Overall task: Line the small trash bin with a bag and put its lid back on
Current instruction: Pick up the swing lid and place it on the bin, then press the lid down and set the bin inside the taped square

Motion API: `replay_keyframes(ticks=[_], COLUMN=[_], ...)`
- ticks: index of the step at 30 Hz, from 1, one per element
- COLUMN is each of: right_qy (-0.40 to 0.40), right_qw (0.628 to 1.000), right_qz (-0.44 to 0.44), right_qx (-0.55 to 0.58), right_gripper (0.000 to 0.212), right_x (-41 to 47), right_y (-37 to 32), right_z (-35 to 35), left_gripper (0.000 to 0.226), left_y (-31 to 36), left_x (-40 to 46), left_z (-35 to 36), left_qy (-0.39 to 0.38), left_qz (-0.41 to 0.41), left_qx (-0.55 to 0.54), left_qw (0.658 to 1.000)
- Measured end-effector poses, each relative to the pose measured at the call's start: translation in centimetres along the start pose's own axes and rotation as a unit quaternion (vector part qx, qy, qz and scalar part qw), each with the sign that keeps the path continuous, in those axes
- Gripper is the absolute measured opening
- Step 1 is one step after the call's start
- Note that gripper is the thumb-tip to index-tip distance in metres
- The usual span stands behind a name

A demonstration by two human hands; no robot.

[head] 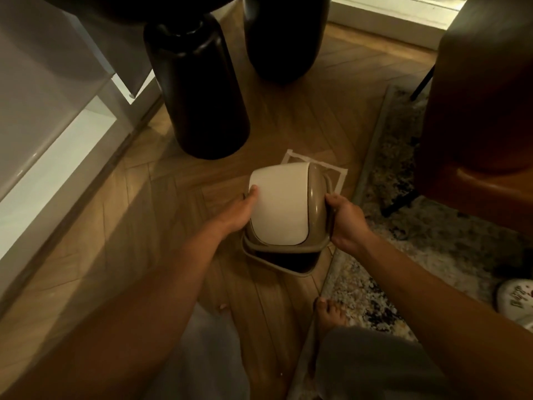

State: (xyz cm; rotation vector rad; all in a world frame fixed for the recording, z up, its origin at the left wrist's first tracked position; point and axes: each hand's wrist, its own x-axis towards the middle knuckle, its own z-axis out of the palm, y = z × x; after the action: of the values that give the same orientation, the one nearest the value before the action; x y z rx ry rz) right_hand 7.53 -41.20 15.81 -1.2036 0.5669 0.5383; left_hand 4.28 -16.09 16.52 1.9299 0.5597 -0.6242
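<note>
Both hands, my left hand (240, 210) and right hand (344, 223), grip the swing lid (284, 209) at centre frame, tilted above the bin (281, 262) on the floor, with no bag visible, so lining seems undone.

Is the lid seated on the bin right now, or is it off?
Off. Both hands, left hand and right hand, hold the lid tilted above the bin, whose dark opening shows beneath its near edge.

Lid (284, 209) cream/tan; rug (432, 241) prob. speckled.
</note>
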Motion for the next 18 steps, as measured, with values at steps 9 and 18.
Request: replay_keyframes(ticks=[9, 18], right_qy=[0.058, 0.021], right_qw=[0.877, 0.848], right_qz=[-0.104, -0.007], right_qx=[-0.466, -0.529], right_gripper=[0.034, 0.033], right_x=[1.0, -0.2], right_y=[1.0, 3.5], right_z=[-2.8, -4.5], left_gripper=[0.067, 0.064], left_y=[-2.0, -3.1], left_x=[2.1, 2.1], left_z=[-0.1, -0.3], left_qy=[-0.049, -0.081], left_qz=[0.035, 0.068], left_qx=[0.008, 0.051], left_qw=[0.998, 0.993])
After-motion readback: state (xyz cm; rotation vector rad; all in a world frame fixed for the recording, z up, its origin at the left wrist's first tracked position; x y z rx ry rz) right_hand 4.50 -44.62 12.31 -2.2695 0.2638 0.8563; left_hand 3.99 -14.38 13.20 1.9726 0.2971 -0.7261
